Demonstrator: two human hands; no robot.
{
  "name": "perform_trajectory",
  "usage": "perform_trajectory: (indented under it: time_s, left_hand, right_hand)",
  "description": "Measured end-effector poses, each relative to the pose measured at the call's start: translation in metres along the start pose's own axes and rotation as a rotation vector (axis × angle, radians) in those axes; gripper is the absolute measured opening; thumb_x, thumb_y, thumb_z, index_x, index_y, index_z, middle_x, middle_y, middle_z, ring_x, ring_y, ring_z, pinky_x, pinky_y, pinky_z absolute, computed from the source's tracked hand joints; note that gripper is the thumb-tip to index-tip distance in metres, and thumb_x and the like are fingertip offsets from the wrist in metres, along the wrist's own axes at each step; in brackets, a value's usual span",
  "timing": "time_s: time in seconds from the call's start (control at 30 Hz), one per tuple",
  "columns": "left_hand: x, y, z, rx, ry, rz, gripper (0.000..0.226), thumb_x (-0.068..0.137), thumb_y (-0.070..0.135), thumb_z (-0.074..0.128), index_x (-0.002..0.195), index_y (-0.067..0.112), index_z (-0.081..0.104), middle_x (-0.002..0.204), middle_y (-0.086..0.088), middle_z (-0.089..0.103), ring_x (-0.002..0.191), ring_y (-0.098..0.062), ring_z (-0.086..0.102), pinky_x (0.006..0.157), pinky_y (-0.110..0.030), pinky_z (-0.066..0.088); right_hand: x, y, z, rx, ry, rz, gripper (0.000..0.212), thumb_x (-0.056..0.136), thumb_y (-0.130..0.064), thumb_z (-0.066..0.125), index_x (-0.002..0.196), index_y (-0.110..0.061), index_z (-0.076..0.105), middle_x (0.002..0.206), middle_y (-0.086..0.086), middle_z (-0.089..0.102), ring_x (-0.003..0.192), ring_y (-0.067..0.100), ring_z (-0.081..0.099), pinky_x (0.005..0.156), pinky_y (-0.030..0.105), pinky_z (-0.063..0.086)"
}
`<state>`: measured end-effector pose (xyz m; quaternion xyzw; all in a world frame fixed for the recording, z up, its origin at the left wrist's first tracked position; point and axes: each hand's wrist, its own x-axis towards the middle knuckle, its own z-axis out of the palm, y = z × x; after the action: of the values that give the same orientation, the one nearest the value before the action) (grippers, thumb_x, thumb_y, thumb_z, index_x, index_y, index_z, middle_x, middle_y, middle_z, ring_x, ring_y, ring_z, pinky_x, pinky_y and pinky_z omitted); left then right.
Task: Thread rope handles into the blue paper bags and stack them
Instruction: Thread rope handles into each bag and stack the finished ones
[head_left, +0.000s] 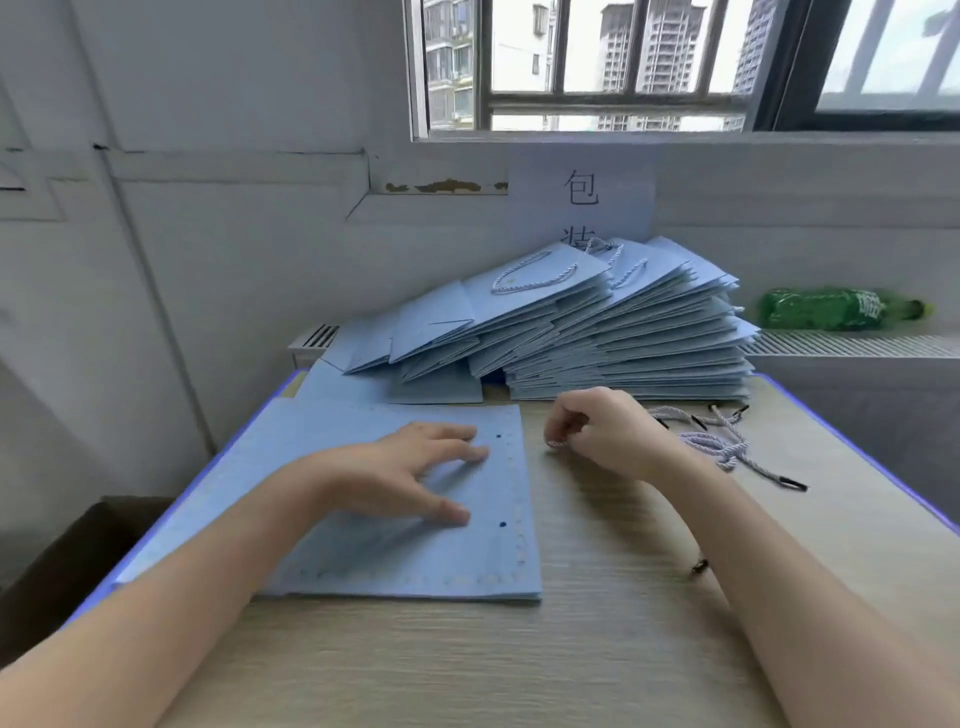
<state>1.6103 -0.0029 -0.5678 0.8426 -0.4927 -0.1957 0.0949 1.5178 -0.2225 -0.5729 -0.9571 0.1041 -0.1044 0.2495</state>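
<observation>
A flat blue paper bag (395, 499) is lying at centre left on the wooden surface (597, 597), the left hand (415, 467) pressing it with spread fingers. The right hand (597, 431), fingers curled, is pinching something small beside loose rope handles (722, 441); stacked bags (597, 332) are sitting behind.

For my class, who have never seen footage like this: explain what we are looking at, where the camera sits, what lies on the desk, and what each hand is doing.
This is a single picture from a camera worn on a person's head, looking down at their own bare arms. No machine is involved. The left hand lies flat with spread fingers on a flat blue paper bag on the wooden desk. The right hand has curled fingers pinching something small; it may be a rope end, but this is hard to tell. Loose rope handles lie to its right. Behind is a stack of finished bags, and a green bottle lies on the ledge.
</observation>
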Motion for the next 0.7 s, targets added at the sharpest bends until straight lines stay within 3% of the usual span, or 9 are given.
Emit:
perform_trajectory:
  time_s: [0.07, 0.1, 0.2, 0.27, 0.37, 0.47, 0.57, 0.7]
  left_hand:
    - [-0.012, -0.008, -0.005, -0.076, -0.047, 0.006, 0.066, 0.09, 0.034, 0.063, 0.144, 0.044, 0.027, 0.15, 0.028, 0.009, 0.139, 0.005, 0.007, 0.111, -0.018, 0.014]
    - [-0.017, -0.01, -0.005, -0.082, -0.043, 0.004, 0.063, 0.089, 0.033, 0.064, 0.142, 0.044, 0.031, 0.147, 0.029, 0.012, 0.137, 0.007, 0.011, 0.109, -0.016, 0.016]
    - [-0.019, -0.004, 0.0, -0.063, 0.148, 0.018, 0.043, 0.085, 0.053, 0.06, 0.124, 0.036, 0.055, 0.139, 0.023, 0.035, 0.131, 0.001, 0.031, 0.107, -0.021, 0.026]
    - [-0.017, 0.009, 0.007, 0.041, 0.276, -0.029, 0.049, 0.081, 0.07, 0.049, 0.108, 0.03, 0.059, 0.125, 0.016, 0.047, 0.121, -0.006, 0.042, 0.105, -0.031, 0.032]
    - [-0.017, 0.028, 0.019, 0.282, 0.245, -0.128, 0.072, 0.068, 0.083, 0.027, 0.105, 0.024, 0.046, 0.114, 0.01, 0.043, 0.105, -0.012, 0.038, 0.102, -0.036, 0.031]
    - [-0.018, 0.036, 0.024, 0.321, 0.214, -0.133, 0.061, 0.075, 0.081, 0.036, 0.099, 0.026, 0.029, 0.108, 0.007, 0.031, 0.098, -0.013, 0.026, 0.105, -0.038, 0.027]
    - [-0.02, 0.033, 0.021, 0.27, 0.187, -0.111, 0.055, 0.08, 0.074, 0.044, 0.101, 0.027, 0.027, 0.109, 0.006, 0.029, 0.105, -0.014, 0.028, 0.105, -0.036, 0.027]
    - [-0.024, 0.028, 0.018, 0.225, 0.145, -0.044, 0.048, 0.085, 0.064, 0.048, 0.104, 0.024, 0.03, 0.114, 0.006, 0.031, 0.109, -0.011, 0.027, 0.099, -0.028, 0.026]
  right_hand:
    - [-0.007, -0.006, -0.009, -0.085, -0.098, 0.007, 0.03, 0.076, 0.004, 0.048, 0.065, -0.022, 0.06, 0.069, -0.009, 0.06, 0.06, -0.004, 0.055, 0.05, 0.012, 0.04]
    - [-0.01, -0.006, -0.012, -0.182, -0.099, 0.03, 0.029, 0.075, 0.001, 0.046, 0.062, -0.022, 0.058, 0.072, -0.004, 0.062, 0.067, 0.004, 0.058, 0.053, 0.018, 0.043]
    - [-0.012, -0.006, -0.014, -0.417, 0.006, 0.163, 0.02, 0.08, -0.01, 0.044, 0.067, -0.02, 0.055, 0.087, 0.005, 0.061, 0.081, 0.027, 0.057, 0.063, 0.027, 0.043]
    - [-0.012, -0.008, -0.01, -0.412, 0.069, 0.197, 0.016, 0.087, -0.026, 0.046, 0.079, -0.02, 0.058, 0.092, 0.005, 0.062, 0.087, 0.028, 0.056, 0.068, 0.03, 0.044]
    - [-0.01, -0.013, 0.0, -0.358, 0.069, 0.183, 0.035, 0.089, -0.052, 0.049, 0.097, -0.02, 0.06, 0.098, 0.0, 0.057, 0.099, 0.023, 0.055, 0.078, 0.033, 0.045]
    - [-0.007, -0.018, 0.012, -0.253, 0.016, 0.02, 0.022, 0.089, -0.035, 0.058, 0.104, -0.021, 0.064, 0.091, -0.003, 0.051, 0.095, 0.019, 0.055, 0.075, 0.026, 0.041]
    - [-0.012, -0.019, 0.002, -0.199, -0.082, -0.037, 0.016, 0.085, -0.009, 0.056, 0.088, -0.023, 0.064, 0.073, -0.009, 0.054, 0.072, 0.013, 0.053, 0.06, 0.017, 0.038]
    - [-0.02, -0.015, -0.014, -0.381, -0.153, 0.051, 0.006, 0.081, -0.018, 0.054, 0.078, -0.023, 0.057, 0.075, -0.008, 0.056, 0.073, 0.011, 0.051, 0.067, 0.03, 0.046]
